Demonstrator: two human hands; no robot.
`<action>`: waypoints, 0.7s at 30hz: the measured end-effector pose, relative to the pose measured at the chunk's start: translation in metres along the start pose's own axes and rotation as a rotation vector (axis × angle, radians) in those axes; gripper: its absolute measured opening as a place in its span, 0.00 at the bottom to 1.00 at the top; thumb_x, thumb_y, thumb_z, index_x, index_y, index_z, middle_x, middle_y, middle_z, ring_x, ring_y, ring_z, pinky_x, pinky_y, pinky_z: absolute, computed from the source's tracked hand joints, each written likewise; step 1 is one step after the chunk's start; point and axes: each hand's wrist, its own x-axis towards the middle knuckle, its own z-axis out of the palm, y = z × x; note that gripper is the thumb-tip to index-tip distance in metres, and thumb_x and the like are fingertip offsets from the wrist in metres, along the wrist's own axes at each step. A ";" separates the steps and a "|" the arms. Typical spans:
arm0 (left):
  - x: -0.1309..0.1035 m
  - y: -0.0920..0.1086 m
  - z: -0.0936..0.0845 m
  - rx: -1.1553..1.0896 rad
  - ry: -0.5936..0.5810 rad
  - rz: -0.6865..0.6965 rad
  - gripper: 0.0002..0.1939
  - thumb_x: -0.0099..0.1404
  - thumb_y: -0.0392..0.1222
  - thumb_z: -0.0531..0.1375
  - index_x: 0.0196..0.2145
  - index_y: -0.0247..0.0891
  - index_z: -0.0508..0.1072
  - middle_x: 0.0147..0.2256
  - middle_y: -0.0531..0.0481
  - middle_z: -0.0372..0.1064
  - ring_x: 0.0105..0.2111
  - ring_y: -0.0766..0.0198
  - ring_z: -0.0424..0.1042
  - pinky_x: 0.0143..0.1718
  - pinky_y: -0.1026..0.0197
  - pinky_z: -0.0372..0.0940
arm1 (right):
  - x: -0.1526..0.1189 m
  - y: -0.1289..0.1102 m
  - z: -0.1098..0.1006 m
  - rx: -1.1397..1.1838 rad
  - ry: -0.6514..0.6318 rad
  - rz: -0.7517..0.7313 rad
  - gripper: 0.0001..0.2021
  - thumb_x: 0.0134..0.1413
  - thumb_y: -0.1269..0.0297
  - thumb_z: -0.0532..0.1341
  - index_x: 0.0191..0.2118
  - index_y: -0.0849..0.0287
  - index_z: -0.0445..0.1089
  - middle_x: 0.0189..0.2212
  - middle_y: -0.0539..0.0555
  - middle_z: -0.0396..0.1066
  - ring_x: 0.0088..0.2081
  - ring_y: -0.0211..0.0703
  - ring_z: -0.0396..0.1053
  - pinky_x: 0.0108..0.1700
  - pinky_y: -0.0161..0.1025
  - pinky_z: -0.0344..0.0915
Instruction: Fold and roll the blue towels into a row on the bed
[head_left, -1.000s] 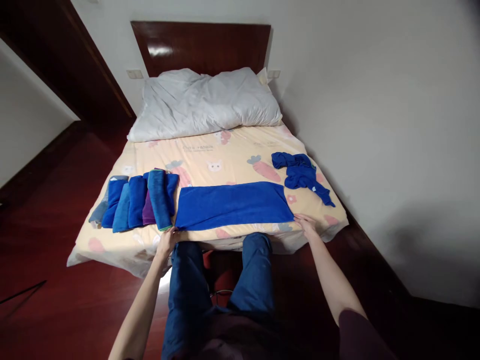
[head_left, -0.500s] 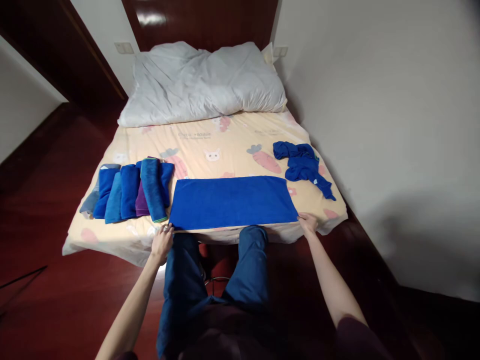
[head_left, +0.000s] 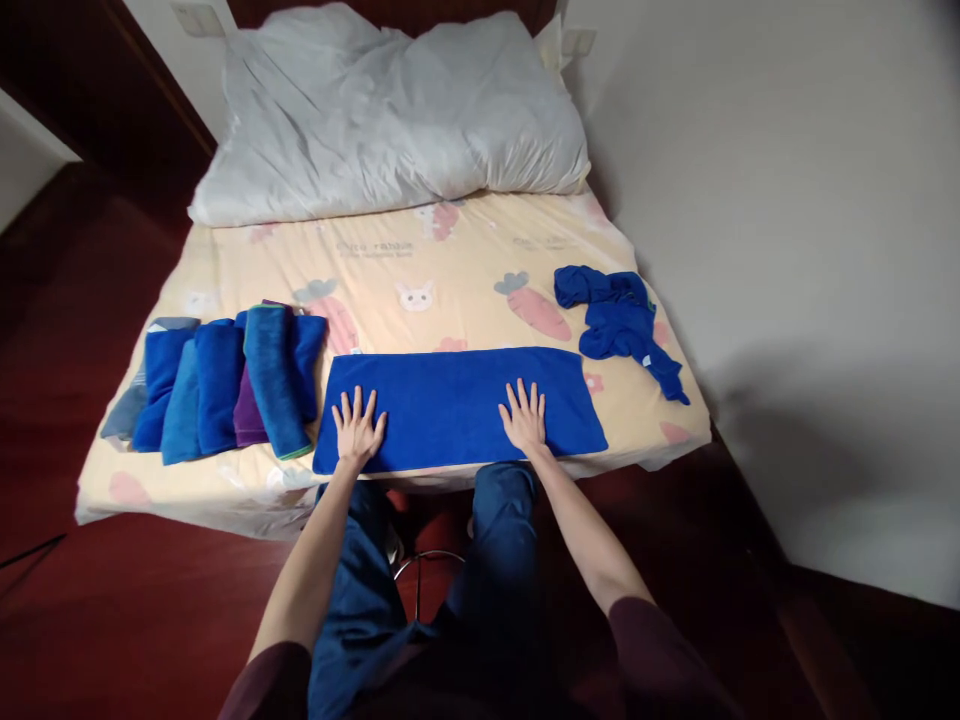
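Observation:
A blue towel (head_left: 450, 405) lies flat as a long rectangle along the bed's front edge. My left hand (head_left: 359, 428) rests on its left part with the fingers spread. On the right part of the same towel, my right hand (head_left: 524, 417) lies palm down, fingers apart. Neither hand grips anything. Left of the towel is a row of several folded or rolled towels in blue, grey and purple, with a green-edged blue roll (head_left: 276, 380) on top. A crumpled blue cloth heap (head_left: 621, 325) with a small white tag lies to the right.
The bed (head_left: 457, 270) has a yellow sheet with carrot and rabbit prints. A bulky white quilt (head_left: 405, 120) lies across its far end. A grey wall (head_left: 795, 220) stands close on the right. My knees are at the bed's front edge.
Both hands have let go of the towel's near corners and moved inward onto its surface, fingers now spread. The view has tilted down and come closer to the bed.

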 end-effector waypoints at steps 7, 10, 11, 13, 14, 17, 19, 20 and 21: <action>-0.001 -0.014 0.019 -0.016 0.040 0.014 0.33 0.73 0.53 0.52 0.71 0.43 0.57 0.74 0.43 0.42 0.74 0.38 0.35 0.70 0.28 0.35 | 0.000 0.022 0.006 -0.085 -0.078 -0.041 0.31 0.71 0.50 0.47 0.74 0.51 0.49 0.76 0.52 0.40 0.76 0.61 0.30 0.73 0.65 0.34; 0.018 -0.028 0.013 -0.048 0.031 0.041 0.31 0.72 0.53 0.53 0.70 0.45 0.61 0.73 0.45 0.46 0.74 0.40 0.38 0.71 0.30 0.36 | 0.024 0.049 -0.008 -0.107 -0.089 -0.033 0.31 0.72 0.50 0.45 0.74 0.57 0.51 0.76 0.56 0.40 0.76 0.57 0.35 0.74 0.61 0.35; 0.028 -0.035 0.010 -0.059 0.035 0.043 0.31 0.72 0.53 0.53 0.69 0.45 0.61 0.73 0.45 0.47 0.74 0.41 0.39 0.71 0.31 0.36 | 0.035 0.061 -0.012 -0.115 -0.076 0.003 0.31 0.72 0.51 0.45 0.74 0.59 0.51 0.75 0.58 0.41 0.76 0.56 0.37 0.74 0.60 0.36; 0.053 -0.050 0.006 -0.071 0.042 0.038 0.31 0.72 0.53 0.53 0.69 0.42 0.62 0.72 0.43 0.48 0.73 0.42 0.40 0.71 0.33 0.38 | 0.061 0.089 -0.020 -0.135 -0.040 0.097 0.31 0.72 0.51 0.46 0.73 0.62 0.52 0.75 0.61 0.43 0.75 0.56 0.40 0.74 0.60 0.37; 0.067 -0.057 0.004 -0.073 0.039 0.035 0.31 0.72 0.53 0.52 0.68 0.40 0.63 0.72 0.41 0.49 0.73 0.42 0.41 0.71 0.34 0.40 | 0.074 0.103 -0.022 -0.144 -0.022 0.136 0.31 0.72 0.52 0.46 0.73 0.63 0.53 0.74 0.62 0.45 0.75 0.56 0.42 0.73 0.60 0.38; 0.106 -0.077 0.003 -0.088 0.032 0.044 0.29 0.74 0.49 0.51 0.67 0.35 0.64 0.71 0.39 0.52 0.72 0.46 0.46 0.71 0.39 0.45 | 0.106 0.139 -0.027 -0.154 0.034 0.179 0.29 0.71 0.55 0.48 0.71 0.62 0.56 0.73 0.62 0.50 0.73 0.53 0.47 0.73 0.59 0.42; 0.123 -0.087 0.006 -0.121 0.083 0.033 0.25 0.75 0.45 0.49 0.63 0.30 0.67 0.68 0.39 0.58 0.70 0.53 0.52 0.70 0.45 0.48 | 0.118 0.154 -0.027 -0.136 0.087 0.171 0.26 0.71 0.58 0.47 0.69 0.59 0.60 0.70 0.62 0.56 0.71 0.52 0.51 0.71 0.58 0.47; 0.130 -0.091 0.008 -0.141 0.122 0.013 0.23 0.75 0.42 0.48 0.60 0.28 0.69 0.65 0.39 0.62 0.67 0.56 0.56 0.70 0.47 0.50 | 0.121 0.159 -0.027 -0.118 0.120 0.164 0.24 0.71 0.60 0.47 0.67 0.59 0.62 0.68 0.62 0.60 0.70 0.51 0.54 0.70 0.57 0.50; 0.134 -0.094 0.010 -0.156 0.155 -0.011 0.21 0.75 0.39 0.48 0.58 0.26 0.71 0.62 0.40 0.66 0.65 0.59 0.59 0.69 0.48 0.52 | 0.124 0.163 -0.028 -0.100 0.156 0.159 0.23 0.70 0.62 0.46 0.64 0.59 0.65 0.66 0.62 0.63 0.68 0.51 0.58 0.68 0.57 0.53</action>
